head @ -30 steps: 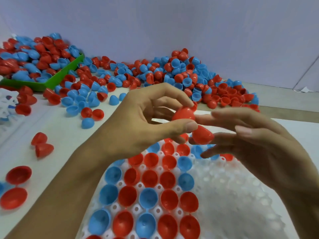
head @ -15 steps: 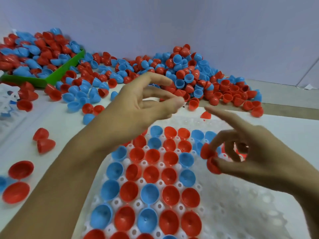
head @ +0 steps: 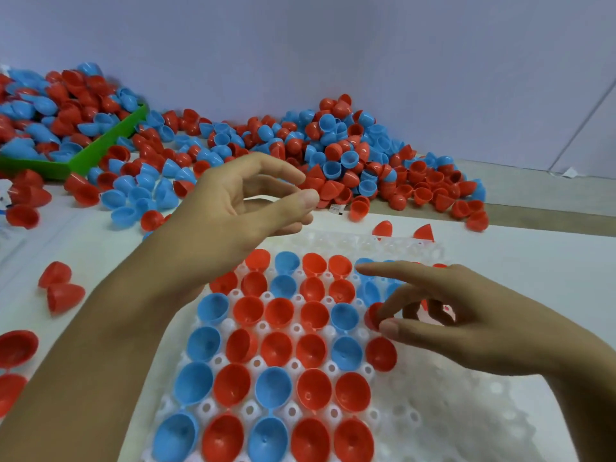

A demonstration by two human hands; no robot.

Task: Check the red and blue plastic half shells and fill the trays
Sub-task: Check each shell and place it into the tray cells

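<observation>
While right hand point(head: 466, 315) pinches red shell point(head: 372, 315), tray point(head: 466, 411) right side bare

Looking forward and down from head height, sitting close over the white tray point(head: 433, 425) and both forearms, facing the far wall point(head: 366, 45); being a single view.

White table point(head: 533, 278) carries tray point(head: 466, 421), green bin point(head: 110, 141), loose half shells point(head: 350, 155).
</observation>
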